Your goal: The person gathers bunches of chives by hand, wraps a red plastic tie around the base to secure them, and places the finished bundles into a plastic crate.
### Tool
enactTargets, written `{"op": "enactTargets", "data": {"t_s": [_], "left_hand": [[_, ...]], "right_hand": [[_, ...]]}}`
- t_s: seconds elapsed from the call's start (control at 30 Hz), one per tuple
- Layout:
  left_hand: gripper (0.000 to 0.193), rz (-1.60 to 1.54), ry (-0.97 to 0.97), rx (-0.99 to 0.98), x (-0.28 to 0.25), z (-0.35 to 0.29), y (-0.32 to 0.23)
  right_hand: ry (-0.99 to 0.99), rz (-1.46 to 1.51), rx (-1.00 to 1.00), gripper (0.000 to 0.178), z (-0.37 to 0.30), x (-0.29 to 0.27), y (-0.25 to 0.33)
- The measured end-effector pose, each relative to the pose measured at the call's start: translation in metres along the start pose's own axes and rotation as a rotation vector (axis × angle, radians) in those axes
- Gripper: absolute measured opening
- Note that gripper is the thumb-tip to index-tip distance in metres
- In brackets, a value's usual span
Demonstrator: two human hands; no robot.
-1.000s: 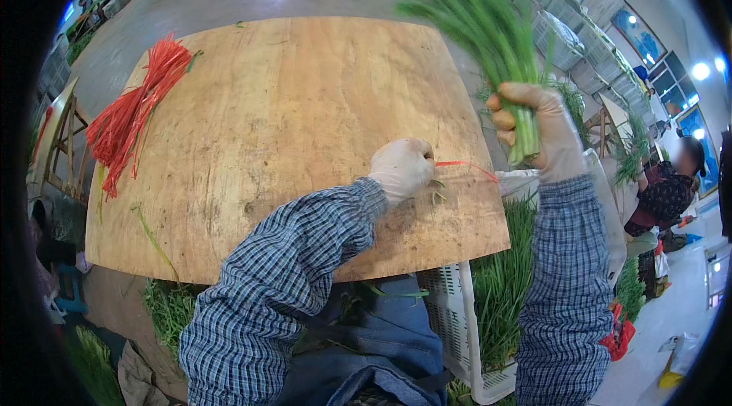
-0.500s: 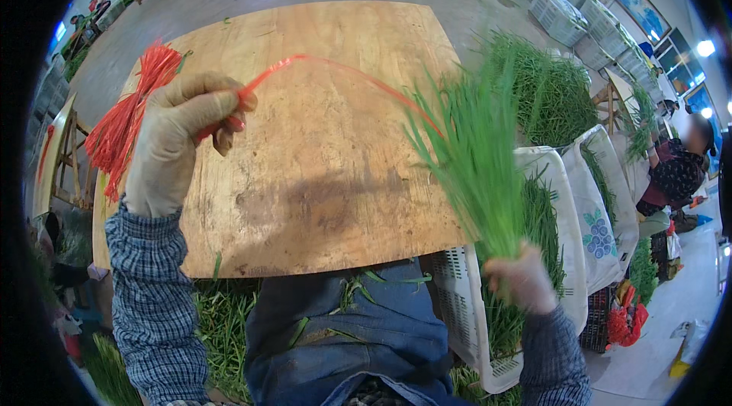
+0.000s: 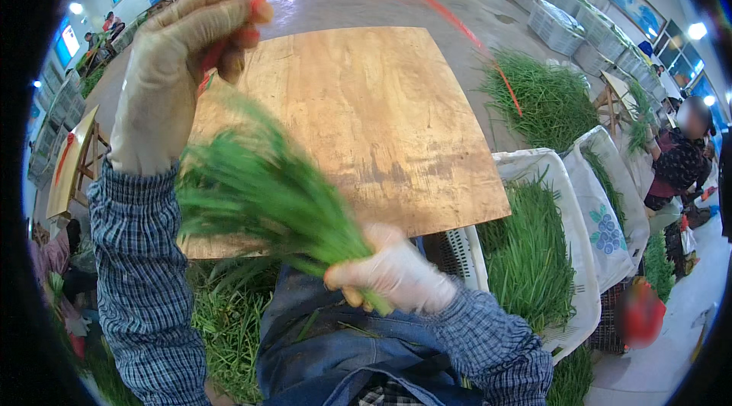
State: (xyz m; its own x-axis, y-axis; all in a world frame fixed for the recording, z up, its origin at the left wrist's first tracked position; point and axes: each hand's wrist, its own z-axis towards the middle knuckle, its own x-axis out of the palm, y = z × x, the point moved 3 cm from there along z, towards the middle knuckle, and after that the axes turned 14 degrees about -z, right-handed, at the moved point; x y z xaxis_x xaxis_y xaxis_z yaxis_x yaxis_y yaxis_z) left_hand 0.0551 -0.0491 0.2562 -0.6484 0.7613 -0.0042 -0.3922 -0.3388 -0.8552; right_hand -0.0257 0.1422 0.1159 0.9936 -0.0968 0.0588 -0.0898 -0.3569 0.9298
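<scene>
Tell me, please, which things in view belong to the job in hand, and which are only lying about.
In use:
red strip, in the left hand
bunch of greens, in the right hand
wooden table, probably the work surface

Apparently only lying about, untouched:
white crate with greens
heap of greens behind it
stacked crates, farther back

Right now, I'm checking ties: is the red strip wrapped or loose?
Loose: the red strip arcs from the left hand through the air, not round the green bundle.
</scene>
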Motion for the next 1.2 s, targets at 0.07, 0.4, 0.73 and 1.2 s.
{"op": "enactTargets", "data": {"t_s": [0.07,0.4,0.73,1.2], "left_hand": [[0.023,0.052,0.053,0.14,-0.008,0.008,-0.004],[0.016,-0.229,-0.002,-0.199,0.068,0.019,0.086],[0.023,0.625,0.222,-0.411,0.112,-0.022,0.249],[0.019,0.746,0.378,-0.207,0.098,-0.02,0.253]], "right_hand": [[-0.118,0.086,-0.076,0.025,-0.003,-0.024,0.011],[-0.855,0.525,-0.371,0.024,-0.134,-0.26,0.02],[-0.955,0.117,-0.515,0.022,-0.115,-0.303,0.104],[-0.527,0.056,0.17,0.02,0.059,-0.188,-0.041]]}}
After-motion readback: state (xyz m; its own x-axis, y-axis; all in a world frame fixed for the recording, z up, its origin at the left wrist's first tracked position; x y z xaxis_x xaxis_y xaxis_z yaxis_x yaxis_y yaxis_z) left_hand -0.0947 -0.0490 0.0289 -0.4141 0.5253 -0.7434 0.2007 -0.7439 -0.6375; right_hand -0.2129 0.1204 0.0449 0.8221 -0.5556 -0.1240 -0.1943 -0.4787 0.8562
